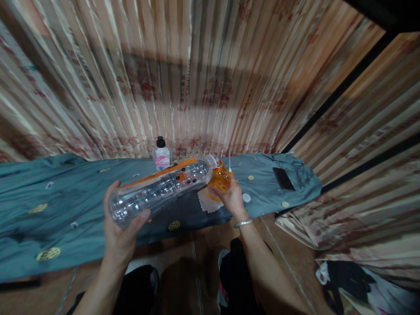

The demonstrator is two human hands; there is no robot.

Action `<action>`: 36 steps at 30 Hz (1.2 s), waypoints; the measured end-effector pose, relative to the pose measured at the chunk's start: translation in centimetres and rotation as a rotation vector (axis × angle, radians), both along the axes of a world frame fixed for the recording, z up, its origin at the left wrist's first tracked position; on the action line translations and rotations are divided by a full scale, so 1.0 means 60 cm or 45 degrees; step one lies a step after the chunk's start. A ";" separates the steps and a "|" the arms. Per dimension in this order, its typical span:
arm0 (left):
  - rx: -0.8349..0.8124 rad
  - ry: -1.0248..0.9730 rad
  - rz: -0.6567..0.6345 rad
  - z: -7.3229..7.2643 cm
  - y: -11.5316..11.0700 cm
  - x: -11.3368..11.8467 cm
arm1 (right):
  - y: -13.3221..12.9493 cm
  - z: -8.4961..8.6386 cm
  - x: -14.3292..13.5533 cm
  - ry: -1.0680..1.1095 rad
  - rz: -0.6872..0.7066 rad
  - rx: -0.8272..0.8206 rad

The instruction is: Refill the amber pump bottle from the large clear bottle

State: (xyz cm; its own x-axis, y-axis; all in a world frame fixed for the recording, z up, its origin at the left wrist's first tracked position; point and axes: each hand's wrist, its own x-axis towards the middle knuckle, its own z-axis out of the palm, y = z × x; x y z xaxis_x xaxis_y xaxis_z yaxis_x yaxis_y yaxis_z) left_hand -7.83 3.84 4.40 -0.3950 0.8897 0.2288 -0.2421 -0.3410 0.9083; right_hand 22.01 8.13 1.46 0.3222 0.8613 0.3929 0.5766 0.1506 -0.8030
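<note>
My left hand (122,232) is wrapped round the base of a large clear plastic bottle (154,192) with an orange label. The bottle is tilted, its neck toward the right. At its mouth, my right hand (232,197) grips a small orange bottle (219,178); whether the two mouths touch, I cannot tell. Under the orange bottle lies a pale scalloped cloth (207,204). Beside my right hand is a round white cap (246,198). Behind it stands a thin white tube (230,162), its lower end partly hidden.
A small clear bottle with a black cap and pink label (162,158) stands at the back of the teal-covered table (82,192). A dark phone (283,179) lies at the right. Pleated curtains (183,78) hang behind, and a black pole (341,92) slants at the right.
</note>
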 end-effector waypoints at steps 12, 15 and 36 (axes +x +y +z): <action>0.045 0.009 -0.011 -0.001 0.000 0.000 | 0.001 -0.001 0.003 -0.024 0.019 0.011; 0.039 0.015 -0.016 -0.001 0.000 -0.001 | 0.001 -0.001 0.003 -0.028 0.008 0.013; -0.003 0.019 -0.012 0.003 -0.001 0.001 | -0.003 0.010 0.002 0.008 -0.001 -0.046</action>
